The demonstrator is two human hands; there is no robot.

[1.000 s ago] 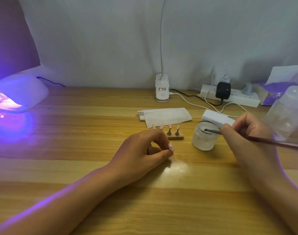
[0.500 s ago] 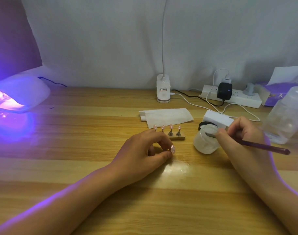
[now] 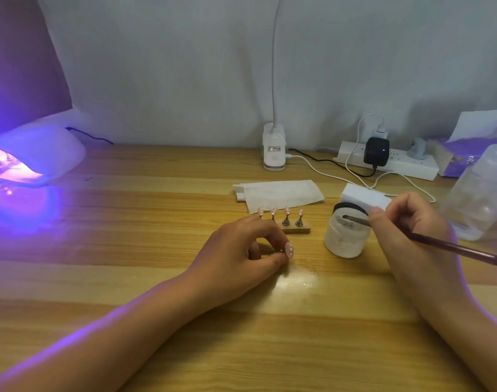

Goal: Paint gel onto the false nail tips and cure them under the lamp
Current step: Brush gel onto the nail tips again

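- Tip (image 3: 289,249), pink and dotted, is pinched by left hand (image 3: 241,250), low over table (image 3: 156,278).
- Right hand (image 3: 405,222) grips brush (image 3: 450,246), its end in jar (image 3: 344,239).
- Advice: wipe off excess on the jar's edge, then stroke thinly, keeping the tip steady.

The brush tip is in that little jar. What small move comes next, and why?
Probably the right hand lifts the brush out of the jar and across to the nail tip: the bristle end sits in the jar's mouth, and the left hand pinches that tip nearby, ready.
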